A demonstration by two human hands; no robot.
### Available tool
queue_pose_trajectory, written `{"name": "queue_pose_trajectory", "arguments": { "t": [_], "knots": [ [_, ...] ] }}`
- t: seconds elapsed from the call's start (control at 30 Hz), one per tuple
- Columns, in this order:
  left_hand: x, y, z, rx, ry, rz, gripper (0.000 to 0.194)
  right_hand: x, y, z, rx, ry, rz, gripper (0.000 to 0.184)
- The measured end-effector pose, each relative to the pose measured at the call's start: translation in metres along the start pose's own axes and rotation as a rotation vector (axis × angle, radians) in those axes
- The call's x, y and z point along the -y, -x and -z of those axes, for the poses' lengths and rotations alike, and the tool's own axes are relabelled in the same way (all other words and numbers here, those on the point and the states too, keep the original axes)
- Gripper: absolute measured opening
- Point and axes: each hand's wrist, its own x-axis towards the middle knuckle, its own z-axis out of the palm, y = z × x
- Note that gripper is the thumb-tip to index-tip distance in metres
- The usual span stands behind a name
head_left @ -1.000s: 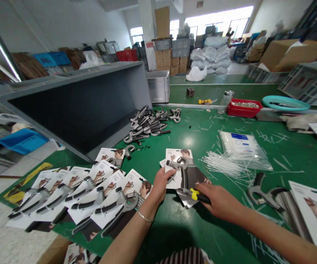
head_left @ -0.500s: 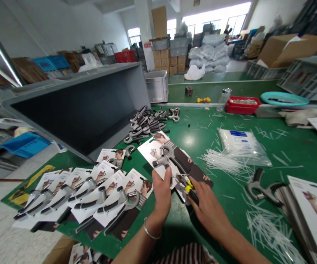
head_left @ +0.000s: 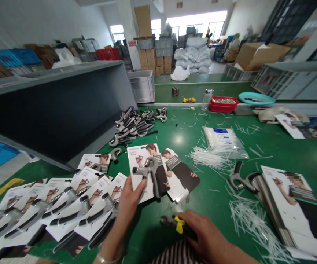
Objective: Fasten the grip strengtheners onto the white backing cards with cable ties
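My left hand (head_left: 129, 200) is closed on the lower left of a printed backing card (head_left: 135, 156), with a grey-and-black hand grip strengthener (head_left: 155, 176) lying against its front. My right hand (head_left: 206, 233) wraps round a pair of cutting pliers (head_left: 179, 223) with yellow on the handles, low over the table near my body. The pliers' jaws point left, apart from the card. Just right of the held card, more printed cards (head_left: 179, 172) lie on the table. Left of my left hand, several cards with grip strengtheners (head_left: 92, 216) overlap in a row.
Behind the held card is a heap of loose grip strengtheners (head_left: 133, 124), beside a tipped grey crate (head_left: 92, 91). White cable ties (head_left: 210, 157) lie near a plastic bag (head_left: 224, 139). A card stack (head_left: 290, 205) stands right, with more ties (head_left: 249, 220). A red tray (head_left: 222, 106) sits farther back.
The pliers have moved away from the card, down towards my body. My left hand has shifted left with the card, which is now more upright. The view has turned a little right.
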Motion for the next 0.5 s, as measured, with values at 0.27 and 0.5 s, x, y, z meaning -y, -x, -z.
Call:
{"name": "queue_pose_trajectory", "arguments": {
  "t": [0.27, 0.5],
  "knots": [
    [0.056, 0.014, 0.175, -0.141, -0.597, 0.062, 0.053, -0.071, -0.006, 0.068, -0.282, 0.319, -0.033, 0.036],
    [-0.011, 0.009, 0.084, -0.187, -0.304, -0.203, 0.033, -0.152, -0.069, 0.12, -0.361, 0.655, -0.4, 0.018]
  ]
}}
